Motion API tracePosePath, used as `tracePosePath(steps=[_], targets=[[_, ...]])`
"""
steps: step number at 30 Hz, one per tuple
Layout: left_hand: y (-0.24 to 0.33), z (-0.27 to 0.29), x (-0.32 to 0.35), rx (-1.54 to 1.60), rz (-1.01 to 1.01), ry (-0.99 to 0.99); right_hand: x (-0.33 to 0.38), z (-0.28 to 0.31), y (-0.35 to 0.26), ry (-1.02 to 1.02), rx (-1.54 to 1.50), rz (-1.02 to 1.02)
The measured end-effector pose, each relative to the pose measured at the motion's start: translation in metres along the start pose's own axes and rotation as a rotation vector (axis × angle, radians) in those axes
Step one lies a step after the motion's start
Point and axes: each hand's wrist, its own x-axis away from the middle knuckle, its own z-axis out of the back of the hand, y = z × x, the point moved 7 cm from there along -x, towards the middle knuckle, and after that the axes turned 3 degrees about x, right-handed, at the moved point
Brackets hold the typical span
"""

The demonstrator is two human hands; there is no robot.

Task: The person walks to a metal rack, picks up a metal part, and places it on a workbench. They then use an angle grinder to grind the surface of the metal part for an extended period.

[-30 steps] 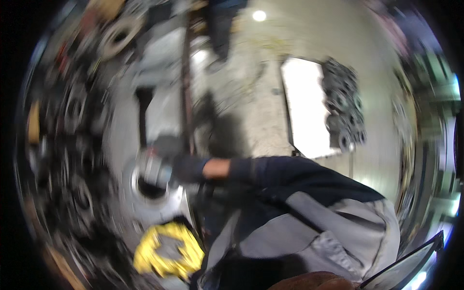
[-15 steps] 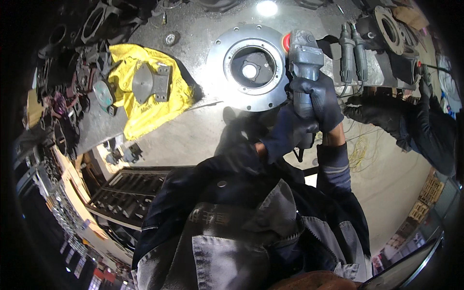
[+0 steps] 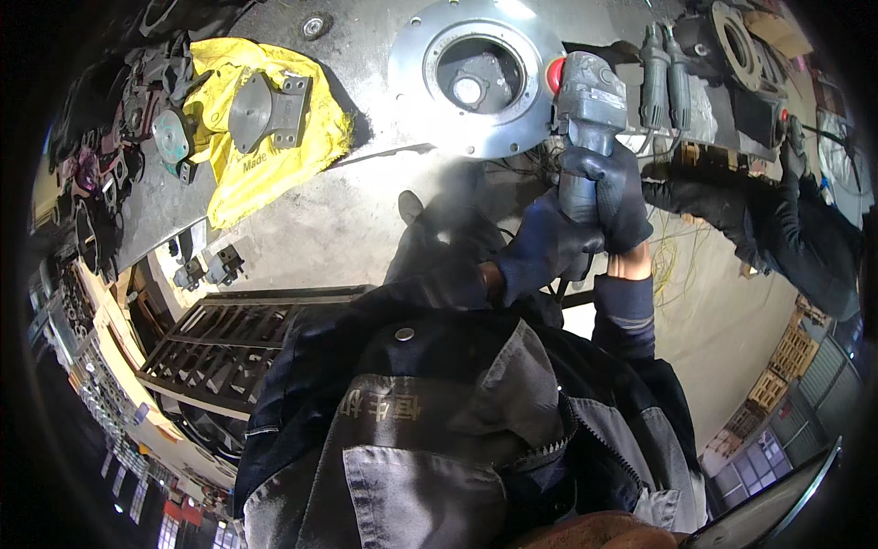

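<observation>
Both my hands wear dark gloves and are closed on a grey angle grinder (image 3: pixel 593 91). My right hand (image 3: pixel 624 197) wraps round its body just behind the head. Lower down, my left hand (image 3: pixel 549 240) grips the rear part, nearer my chest. The grinder's red disc (image 3: pixel 554 75) is at the right rim of a large shiny metal flange ring (image 3: pixel 410 84); whether they touch I cannot tell. Through the ring's wide centre hole a smaller round part (image 3: pixel 469 91) shows.
Left of the ring, a yellow cloth (image 3: pixel 315 137) lies under metal bracket parts (image 3: pixel 251 112). Two slim power tools (image 3: pixel 655 82) lie to the right. Beyond them, a co-worker's dark sleeve (image 3: pixel 704 197) reaches in. A dark slatted metal rack (image 3: pixel 215 343) stands below the bench at left.
The whole view has shifted, so the bench, ring and cloth sit higher in the picture. Both hands keep their grip on the grinder, its disc still beside the ring's right rim.
</observation>
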Motion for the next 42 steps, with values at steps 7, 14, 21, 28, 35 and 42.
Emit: tracePosePath(steps=[7, 14, 21, 28, 35, 42], targets=[[-0.023, 0.009, 0.054, -0.109, 0.129, -0.046, 0.05, -0.02, 0.031, 0.037, -0.028, 0.004], [0.002, 0.03, 0.105, -0.787, -0.373, -0.196, 0.077, -0.057, 0.042, 0.036, 0.063, 0.16], [0.001, 0.059, 0.116, -0.848, -0.325, -0.257, 0.091, -0.084, 0.039, -0.057, 0.047, 0.067], [0.004, 0.058, 0.091, -0.8, -0.329, -0.269, 0.07, -0.055, 0.038, -0.181, -0.483, 0.077], [0.018, 0.026, 0.051, -0.72, -0.352, -0.273, 0.021, 0.009, 0.016, -0.036, 0.083, 0.198], [0.063, -0.017, 0.016, -0.629, -0.256, -0.164, -0.026, 0.011, -0.01, -0.098, -0.102, 0.07]])
